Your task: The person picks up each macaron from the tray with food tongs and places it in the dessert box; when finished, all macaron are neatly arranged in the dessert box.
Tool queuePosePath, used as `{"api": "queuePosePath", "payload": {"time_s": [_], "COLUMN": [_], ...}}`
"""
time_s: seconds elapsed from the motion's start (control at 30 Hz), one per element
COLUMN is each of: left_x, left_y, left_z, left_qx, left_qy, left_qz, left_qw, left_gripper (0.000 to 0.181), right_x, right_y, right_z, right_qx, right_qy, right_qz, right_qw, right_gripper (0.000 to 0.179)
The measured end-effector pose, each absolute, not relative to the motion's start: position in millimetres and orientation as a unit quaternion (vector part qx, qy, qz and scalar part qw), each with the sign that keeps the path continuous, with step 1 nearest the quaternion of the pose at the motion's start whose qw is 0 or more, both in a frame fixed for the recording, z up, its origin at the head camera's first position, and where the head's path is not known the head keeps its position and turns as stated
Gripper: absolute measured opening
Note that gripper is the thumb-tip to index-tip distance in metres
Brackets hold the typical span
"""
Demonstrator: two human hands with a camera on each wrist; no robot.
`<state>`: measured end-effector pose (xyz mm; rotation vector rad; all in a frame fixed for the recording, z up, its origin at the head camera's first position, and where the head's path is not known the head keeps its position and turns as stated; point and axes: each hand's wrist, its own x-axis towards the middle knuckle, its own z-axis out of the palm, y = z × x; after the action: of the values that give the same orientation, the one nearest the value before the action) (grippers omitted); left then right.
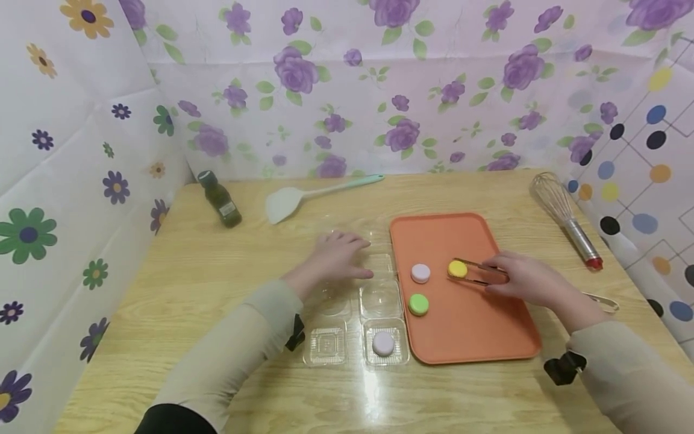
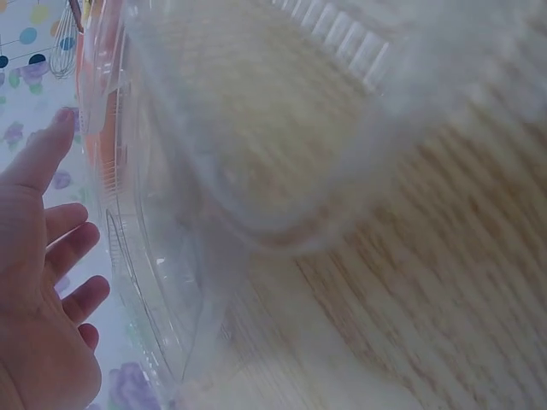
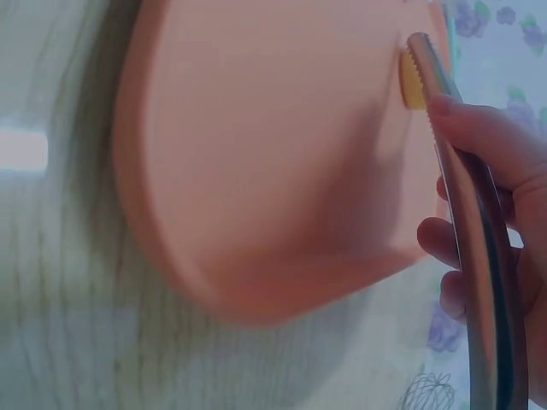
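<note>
My right hand [image 1: 523, 277] grips metal tongs [image 3: 466, 184] over the orange tray [image 1: 466, 337]. The tips lie on either side of a yellow macaron [image 1: 458, 269]. A pale pink macaron [image 1: 420, 273] and a green macaron [image 1: 418, 304] sit near the tray's left side. Left of the tray, my left hand [image 1: 338, 256] hovers with loosely spread fingers over a clear plastic box [image 1: 325, 342] with several compartments, holding nothing. One lilac macaron [image 1: 383, 343] rests in its near right compartment. In the left wrist view the box's clear wall [image 2: 282, 235] looms close and blurred.
A small dark green bottle [image 1: 219, 199] lies at the back left. Behind the box is a white spatula [image 1: 284, 204] with a mint handle. The whisk [image 1: 566, 217] lies right of the tray. Patterned cloths [image 1: 347, 90] stand around the table's back and sides.
</note>
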<state>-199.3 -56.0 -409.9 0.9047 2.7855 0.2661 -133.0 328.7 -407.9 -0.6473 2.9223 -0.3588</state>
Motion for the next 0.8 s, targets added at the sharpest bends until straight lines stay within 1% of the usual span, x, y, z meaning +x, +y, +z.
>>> {"api": "queuePosePath", "payload": {"time_s": [0.2,0.47,0.63,0.8], "left_x": [-198.4,-197.4,-197.8,-199.6], "left_y": [-53.4,-52.5,-52.2,-52.8], "left_z": [-410.7,-409.6,-409.8,-411.0], "left_qx": [0.303,0.302,0.302,0.3], "left_qy": [0.944,0.946,0.947,0.948], "left_qz": [0.083,0.08,0.073,0.064], "left_qw": [0.096,0.089,0.085,0.089], "left_gripper": [0.077,0.075,0.073,0.073], "right_x": [-132.2,-135.9,-142.2,-148.5], "right_y": [329.0,324.8,316.4,300.7], "right_z": [-407.1,-401.0,-399.9,-397.3], "right_qx": [-0.209,-0.215,-0.213,-0.217], "right_qy": [0.968,0.966,0.967,0.964], "right_qz": [-0.12,-0.132,-0.131,-0.143], "right_qw": [0.07,0.051,0.045,0.052], "right_gripper": [0.045,0.041,0.042,0.042]}}
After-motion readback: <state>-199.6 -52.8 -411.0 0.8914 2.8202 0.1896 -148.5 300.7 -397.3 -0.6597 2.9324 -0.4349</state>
